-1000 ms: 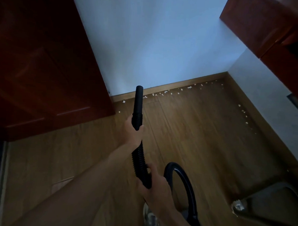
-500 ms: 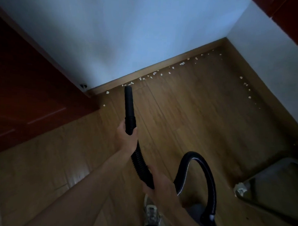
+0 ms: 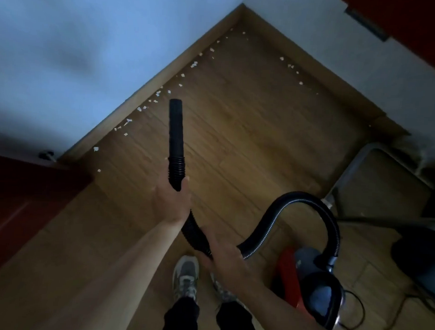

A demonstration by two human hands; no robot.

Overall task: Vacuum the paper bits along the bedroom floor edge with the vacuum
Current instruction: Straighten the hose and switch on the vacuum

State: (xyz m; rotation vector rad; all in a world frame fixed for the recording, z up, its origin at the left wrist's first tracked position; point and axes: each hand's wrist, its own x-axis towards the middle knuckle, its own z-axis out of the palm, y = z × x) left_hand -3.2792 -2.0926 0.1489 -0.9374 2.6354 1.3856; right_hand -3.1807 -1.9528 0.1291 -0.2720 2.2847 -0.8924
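Observation:
My left hand (image 3: 172, 202) grips the ribbed collar of the black vacuum nozzle (image 3: 176, 129), which points up-frame toward the skirting. My right hand (image 3: 224, 255) holds the black hose (image 3: 306, 202) lower down. The hose loops right to the red and grey vacuum body (image 3: 313, 286) on the floor. White paper bits (image 3: 142, 109) lie scattered along the left skirting, just left of and beyond the nozzle tip. More paper bits (image 3: 290, 66) lie along the right wall. The nozzle tip hangs close to the bits, and I cannot tell if it touches the floor.
A dark red door (image 3: 25, 195) with a door stop (image 3: 46, 155) stands at the left. A metal chair frame (image 3: 374, 175) sits at the right by the wall. A power cord (image 3: 359, 315) trails by the vacuum. My shoes (image 3: 185, 277) stand on the wooden floor (image 3: 249, 131).
The view has tilted down and turned, showing the vacuum body and my feet. The nozzle has shifted right along the skirting, with some bits now to its left. Both hands keep their hold.

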